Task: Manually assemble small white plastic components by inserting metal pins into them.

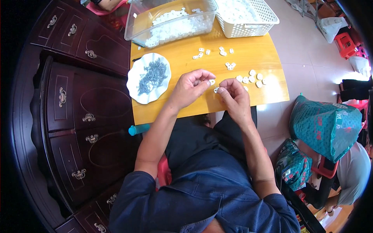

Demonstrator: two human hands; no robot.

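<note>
Above the front part of the wooden table [186, 109], my two hands are close together but apart. My left hand [189, 87] is closed, thumb and forefinger pinching a small white plastic piece [212, 82]. Another small white plastic piece [216, 90] is pinched between the thumb and fingers of my right hand [236, 98]. Just beyond the right hand lie several round white pieces [259, 84]. Farther back are several small white pieces with holes [223, 53]. To the left, a scalloped white plate [134, 86] bears a heap of thin grey metal pins or screws [152, 77].
A clear plastic bin [134, 29] and a white perforated basket [248, 31], both with many white pieces, stand at the back. Dark wooden drawers [105, 97] flank the left. A teal bottle [139, 129] is by the table's near-left corner. Teal bags [322, 124] and another person [353, 174] are right.
</note>
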